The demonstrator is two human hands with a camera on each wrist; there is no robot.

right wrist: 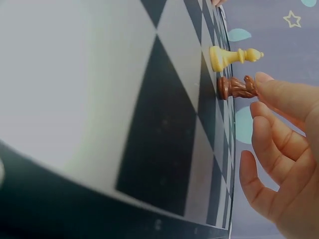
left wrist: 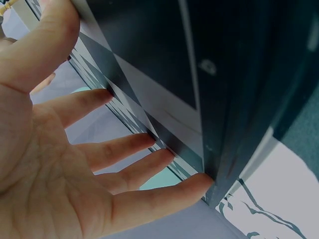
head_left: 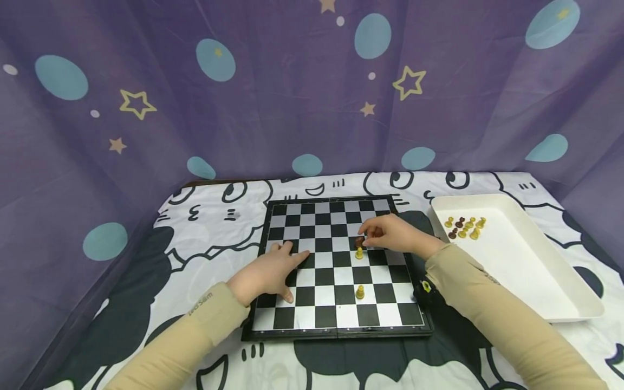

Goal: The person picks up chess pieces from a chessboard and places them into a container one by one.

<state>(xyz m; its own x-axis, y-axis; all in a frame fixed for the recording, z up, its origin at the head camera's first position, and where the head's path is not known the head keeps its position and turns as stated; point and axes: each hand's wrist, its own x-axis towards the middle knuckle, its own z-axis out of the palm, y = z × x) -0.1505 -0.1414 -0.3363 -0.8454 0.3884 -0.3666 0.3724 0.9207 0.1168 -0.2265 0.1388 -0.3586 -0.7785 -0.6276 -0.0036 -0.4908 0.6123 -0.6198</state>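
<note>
The chessboard (head_left: pixel 324 292) lies flat, with the left hand (head_left: pixel 270 269) resting its spread fingertips on its left side. In the left wrist view the fingers (left wrist: pixel 134 147) are extended and touch the board's squares and rim. A brown chess knight (right wrist: pixel 237 87) stands on the board, its top pinched by the right hand (head_left: pixel 390 234); the forefinger is partly hidden behind the thumb. The other right fingers are loosely curled. Close beside the knight stands a yellow chess bishop (right wrist: pixel 234 57). Another yellow chess piece (head_left: pixel 359 292) stands nearer the board's front edge.
A white tray (head_left: pixel 521 281) sits right of the board, with several yellow and brown chess pieces (head_left: pixel 465 227) at its back left. Beneath lies a black-and-white patterned cloth (head_left: pixel 214 216). A purple curtain (head_left: pixel 292 97) hangs behind.
</note>
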